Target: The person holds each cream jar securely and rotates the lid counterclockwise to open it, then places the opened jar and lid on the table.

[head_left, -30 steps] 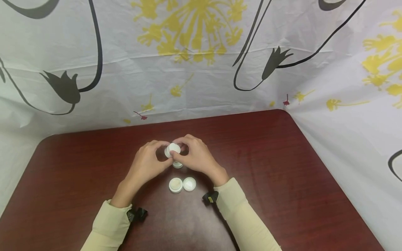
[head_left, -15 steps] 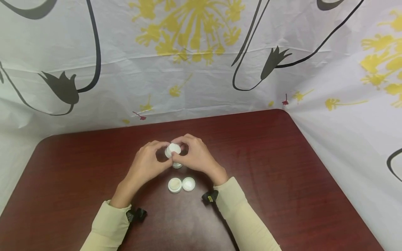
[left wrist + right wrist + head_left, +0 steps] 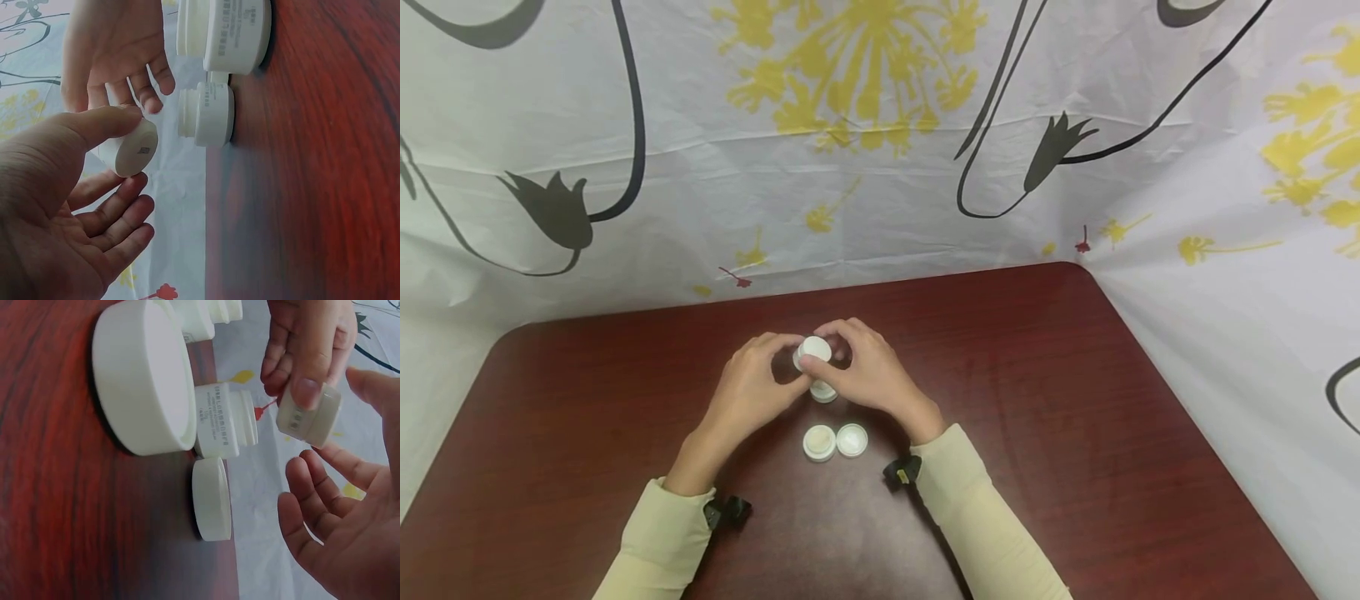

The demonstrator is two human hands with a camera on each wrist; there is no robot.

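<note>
My left hand (image 3: 751, 387) pinches a small white cosmetic jar (image 3: 136, 150) between thumb and fingers, raised over the table and tilted. Around its white lid (image 3: 815, 349) curves my right hand (image 3: 867, 371), the thumb overlapping the lid's near edge in the head view. An index fingertip meets the lid in the right wrist view; the other fingers (image 3: 306, 534) spread below. Just under the hands stands an uncapped white jar (image 3: 219, 422) with a bare threaded neck and printed label. Beside it lies a loose lid (image 3: 211, 499), hidden from the head view by my right hand.
Nearer me, another uncapped jar (image 3: 819, 443) sits beside an upturned lid (image 3: 852, 440) on the dark red table (image 3: 1015, 417). A white sheet (image 3: 865, 208) with yellow and grey flower prints hangs behind. A black wrist camera (image 3: 902, 472) is strapped at each sleeve.
The right thumb has slid left across the lid's near edge, and the right fingers have spread a little, showing more of the lid. The left hand keeps its hold; the jars on the table stay put.
</note>
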